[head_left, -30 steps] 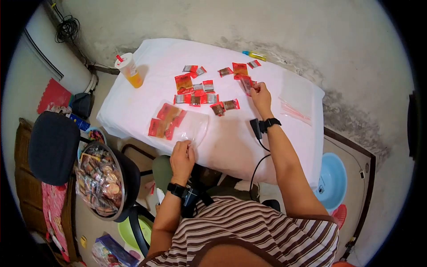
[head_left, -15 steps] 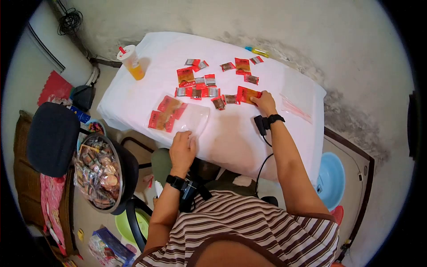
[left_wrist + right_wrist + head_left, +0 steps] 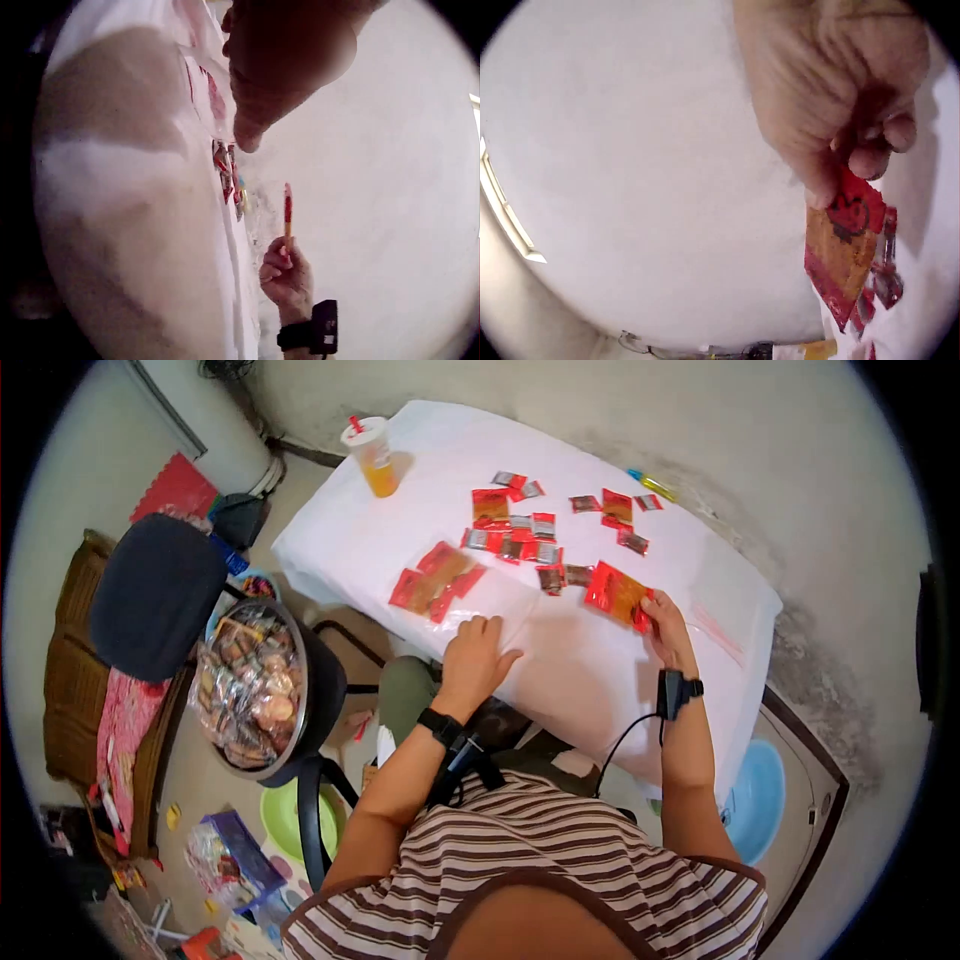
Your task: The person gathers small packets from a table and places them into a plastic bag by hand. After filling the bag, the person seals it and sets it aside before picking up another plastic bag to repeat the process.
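The right hand pinches a red and brown packet by its right end, above the white cloth; in the right wrist view the thumb and curled fingers hold its corner. The left hand lies with fingers extended at the near edge of a clear plastic bag. On that bag's left part, red and brown packets show. Small red and grey packets and a larger one lie in a group behind it. A few more, with another larger packet, lie at the back right.
A cup with orange drink stands at the back left of the table. Clear bags lie at the right, a yellow tube at the back edge. A large pot of wrapped items stands left, beside a dark chair.
The right hand first reached among the back right packets, then took the larger packet and brought it nearer, lifted. The left hand's fingers have spread somewhat. The head view has shifted.
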The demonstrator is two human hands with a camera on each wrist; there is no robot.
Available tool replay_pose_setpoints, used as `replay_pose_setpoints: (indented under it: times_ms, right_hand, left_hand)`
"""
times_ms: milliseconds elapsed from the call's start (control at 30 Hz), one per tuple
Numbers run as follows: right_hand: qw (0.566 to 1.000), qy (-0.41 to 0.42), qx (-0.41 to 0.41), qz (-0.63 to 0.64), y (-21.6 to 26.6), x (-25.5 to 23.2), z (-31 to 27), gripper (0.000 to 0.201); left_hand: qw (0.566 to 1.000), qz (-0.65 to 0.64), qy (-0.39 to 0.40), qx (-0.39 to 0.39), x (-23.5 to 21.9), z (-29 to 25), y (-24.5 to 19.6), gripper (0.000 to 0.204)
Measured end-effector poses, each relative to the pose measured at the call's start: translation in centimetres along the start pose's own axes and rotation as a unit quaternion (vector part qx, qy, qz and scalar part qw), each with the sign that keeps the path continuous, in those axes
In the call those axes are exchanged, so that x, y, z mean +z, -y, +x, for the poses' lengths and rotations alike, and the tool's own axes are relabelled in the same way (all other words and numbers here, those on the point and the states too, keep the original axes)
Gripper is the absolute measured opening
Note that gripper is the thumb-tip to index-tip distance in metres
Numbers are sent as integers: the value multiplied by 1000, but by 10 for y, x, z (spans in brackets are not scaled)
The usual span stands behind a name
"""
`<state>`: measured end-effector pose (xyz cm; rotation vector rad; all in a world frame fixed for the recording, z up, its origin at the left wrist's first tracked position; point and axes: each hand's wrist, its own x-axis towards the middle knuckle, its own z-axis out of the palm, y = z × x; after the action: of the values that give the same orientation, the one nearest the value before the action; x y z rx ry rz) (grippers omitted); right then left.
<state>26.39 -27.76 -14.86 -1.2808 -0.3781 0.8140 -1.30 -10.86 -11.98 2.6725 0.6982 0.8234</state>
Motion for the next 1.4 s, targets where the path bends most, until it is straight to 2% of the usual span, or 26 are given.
replay_pose_setpoints:
  times_ms: [67, 133, 200, 267, 333, 400, 467, 500, 567, 600, 667, 733, 800, 900, 1033, 1100, 1133, 1200, 1333, 1400]
  right_hand:
    - [999, 19, 2, 44, 5, 22, -23, 23]
    - [996, 81, 13, 20, -6, 36, -29, 24]
    - [994, 101, 43, -22, -22, 40, -33, 27]
    - [990, 84, 59, -100, -28, 61, -35, 27]
    - [988, 82, 65, -113, -32, 83, -33, 27]
    - [986, 81, 70, -127, -38, 105, -27, 26]
    - [992, 31, 56, -105, -48, 129, -19, 26]
    - [992, 32, 56, -106, -51, 141, -18, 26]
    - [996, -15, 65, -51, -56, 163, -14, 25]
    - [996, -16, 66, -53, -62, 173, -10, 25]
    - [993, -28, 110, 30, -77, 190, 0, 24]
    - [993, -3, 111, 49, -94, 195, 10, 24]
    - [953, 95, 54, 284, -136, 190, 31, 26]
    - [938, 53, 103, 326, -85, 223, 3, 33]
    - [939, 106, 132, 299, -97, 215, 5, 38]
    - [944, 174, 45, 275, -96, 216, 10, 42]
    - [945, 173, 45, 275, -93, 219, 11, 42]
    - [945, 44, 129, 298, -87, 230, 13, 43]
    - [930, 13, 119, 348, -92, 243, 19, 41]
    - [908, 8, 97, 408, -98, 245, 21, 42]
  left_hand:
    - [1000, 22, 11, 5, 1, -1, 3, 16]
    - [998, 44, 33, 1, 9, -4, 10, 11]
    - [999, 23, 21, -12, 14, -6, 15, 10]
    - [1000, 1, 7, -23, 13, -6, 14, 8]
    - [996, -63, -12, -57, 6, -3, 10, 9]
    - [997, -63, -15, -50, 3, -2, 10, 8]
    - [997, -62, -19, -45, 1, -1, 10, 8]
    - [997, -62, -26, -31, 0, -1, 10, 7]
    - [997, -62, -34, -17, 1, 0, 13, 7]
    - [997, -65, -48, -13, 5, -1, 15, 6]
    - [996, -69, -58, -11, 7, -2, 17, 6]
    - [994, -88, -68, -3, 5, -1, 17, 7]
    - [993, -96, -68, -7, 5, -2, 19, 7]
    - [992, -112, -63, -17, 4, -5, 21, 8]
    - [990, -125, -67, -25, 7, -6, 24, 10]
    - [990, -126, -59, -36, 7, -7, 25, 10]
    - [990, -125, -53, -47, 7, -7, 25, 10]
    - [989, -127, -59, -44, 7, -7, 26, 10]
    - [988, -130, -69, -45, 6, -8, 26, 10]
    - [988, -134, -68, -45, 2, -6, 25, 10]
